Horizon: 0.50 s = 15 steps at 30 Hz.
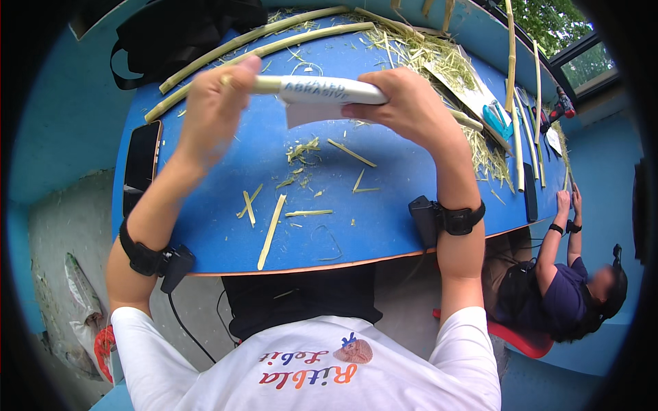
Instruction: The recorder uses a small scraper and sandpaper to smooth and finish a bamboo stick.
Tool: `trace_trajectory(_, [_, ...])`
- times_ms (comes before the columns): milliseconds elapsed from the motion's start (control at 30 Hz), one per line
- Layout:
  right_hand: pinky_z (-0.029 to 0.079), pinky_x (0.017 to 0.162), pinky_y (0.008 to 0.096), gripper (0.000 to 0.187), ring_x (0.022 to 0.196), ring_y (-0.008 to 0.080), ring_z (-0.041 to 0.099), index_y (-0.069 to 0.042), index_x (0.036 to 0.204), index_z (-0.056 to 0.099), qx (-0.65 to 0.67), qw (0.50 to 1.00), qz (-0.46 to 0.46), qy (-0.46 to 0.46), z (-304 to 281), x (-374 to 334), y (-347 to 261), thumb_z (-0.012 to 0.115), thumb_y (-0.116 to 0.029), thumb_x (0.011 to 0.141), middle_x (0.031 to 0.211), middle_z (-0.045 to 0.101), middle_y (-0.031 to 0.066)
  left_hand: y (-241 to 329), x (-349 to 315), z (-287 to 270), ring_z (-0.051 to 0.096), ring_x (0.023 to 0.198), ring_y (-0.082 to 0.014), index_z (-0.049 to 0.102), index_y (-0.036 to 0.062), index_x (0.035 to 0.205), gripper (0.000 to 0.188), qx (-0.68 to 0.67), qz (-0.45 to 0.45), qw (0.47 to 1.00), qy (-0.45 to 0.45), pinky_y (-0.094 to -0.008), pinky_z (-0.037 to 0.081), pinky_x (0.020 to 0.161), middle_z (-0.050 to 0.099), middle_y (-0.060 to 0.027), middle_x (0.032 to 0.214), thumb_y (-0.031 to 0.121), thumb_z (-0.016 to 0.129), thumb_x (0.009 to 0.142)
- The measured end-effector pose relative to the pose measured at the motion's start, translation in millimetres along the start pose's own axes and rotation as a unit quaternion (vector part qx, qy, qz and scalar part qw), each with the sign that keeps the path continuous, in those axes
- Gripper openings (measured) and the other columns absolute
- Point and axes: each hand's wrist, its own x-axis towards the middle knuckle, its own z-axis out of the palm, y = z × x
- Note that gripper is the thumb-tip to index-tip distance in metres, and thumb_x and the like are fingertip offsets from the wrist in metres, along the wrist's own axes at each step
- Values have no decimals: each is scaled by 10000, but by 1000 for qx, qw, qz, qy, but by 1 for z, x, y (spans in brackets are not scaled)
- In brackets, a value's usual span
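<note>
My left hand (216, 113), slightly blurred, is closed round one end of a pale bamboo stick (267, 84), held level above the blue table (236, 161). A white sheet of sandpaper (327, 89) with print on its back is wrapped over the stick's right part, a loose flap hanging beneath. My right hand (404, 103) grips the sandpaper at that end, thumb below and fingers on top. The stick's right end is hidden in the sheet and hand. Under my hands lie shavings (301, 151) and several thin split strips, one longer strip (272, 233) near the front edge.
Two long bamboo poles (274, 46) lie along the far left beside a black bag (181, 34). A phone (142, 157) rests at the left edge. A heap of shavings (439, 55) covers the far right. Another person (565, 288) sits at right, hands at the table's edge.
</note>
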Motion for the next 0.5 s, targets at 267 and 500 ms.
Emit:
trace_trajectory(267, [460,626,372,271,657,293,603,-31,876,671,4,1000,-11,6,-6,-3,-12,753,-258,752,708,628,141,12,-4,1,301,475,-43,559,52,605,559,22,19,999,-34,-240,222,439,357,54,504,486,495,952])
trace_trajectory(500, [495,686,364,300,752,279,647,-106,955,719,-6,992,125,33,-19,-8,32,737,-330,757,787,675,121,2,27,-36,342,491,-59,517,89,762,340,-128,-108,948,269,-230,277,483,371,31,539,382,507,934])
